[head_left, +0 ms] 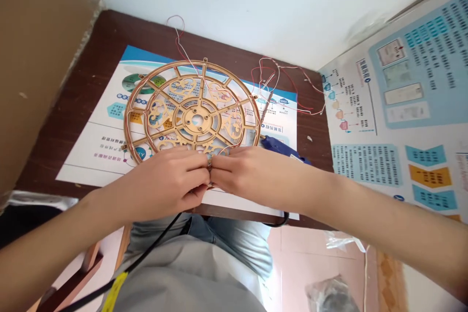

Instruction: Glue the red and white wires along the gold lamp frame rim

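Note:
A gold-coloured round wheel frame (197, 121) with spokes and scrollwork lies flat on a printed sheet. Thin red and white wires (219, 88) run over it and along its rim. At the wheel's near edge, my left hand (175, 175) is closed, fingers bent and thumb tucked below, around the rim. My right hand (241, 173) meets it there, fingertips pinched together at the same stretch of rim. A thin wire loop shows just above the right fingers. The fingers hide most of what lies between them.
A blue glue gun (281, 148) lies right of the wheel, its nozzle towards the rim. Loose red and white wires (288, 70) tangle at the back right. A white wall (219, 0) and a brown panel (40, 58) bound the table. A black cable (157, 241) crosses my lap.

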Motion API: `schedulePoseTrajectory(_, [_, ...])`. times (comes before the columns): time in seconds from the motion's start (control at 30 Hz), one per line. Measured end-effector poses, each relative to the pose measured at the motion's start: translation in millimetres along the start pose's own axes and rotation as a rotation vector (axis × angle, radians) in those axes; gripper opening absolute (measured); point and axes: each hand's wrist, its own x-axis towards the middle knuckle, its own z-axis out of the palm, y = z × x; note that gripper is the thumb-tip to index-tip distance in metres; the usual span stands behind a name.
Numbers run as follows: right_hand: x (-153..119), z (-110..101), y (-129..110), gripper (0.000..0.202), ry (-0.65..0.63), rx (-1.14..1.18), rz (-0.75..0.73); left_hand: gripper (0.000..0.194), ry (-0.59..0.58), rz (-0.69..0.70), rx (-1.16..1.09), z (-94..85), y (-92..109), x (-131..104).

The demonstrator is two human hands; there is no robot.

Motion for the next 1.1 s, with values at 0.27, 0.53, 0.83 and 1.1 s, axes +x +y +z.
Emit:
schedulePoseTrajectory(0.27, [-0.4, 0.4, -6.6, 0.013, 0.021, -0.050, 0.014, 0.015, 0.122, 0.042, 0.049, -5.2, 7.1, -15.7])
schedulePoseTrajectory(0.53, [-1.0, 3.6, -5.4, 0.015, 0.019, -0.045, 0.053, 0.015, 0.086, 0.017, 0.246, -7.6, 22.0, -46.0])
schedulePoseTrajectory(0.83, [5.2, -9.7, -18.0, 0.014, -0.115, 0.051, 0.131, 0.027, 0.119, -0.008, 0.146, 9.6, 17.9, -47.0])
schedulePoseTrajectory(1.1, [4.7, -5.0, -18.0, 0.012, -0.077, 0.062, 0.136, 0.030, 0.161, -0.015, 0.136, 14.2, 21.1, -44.5])
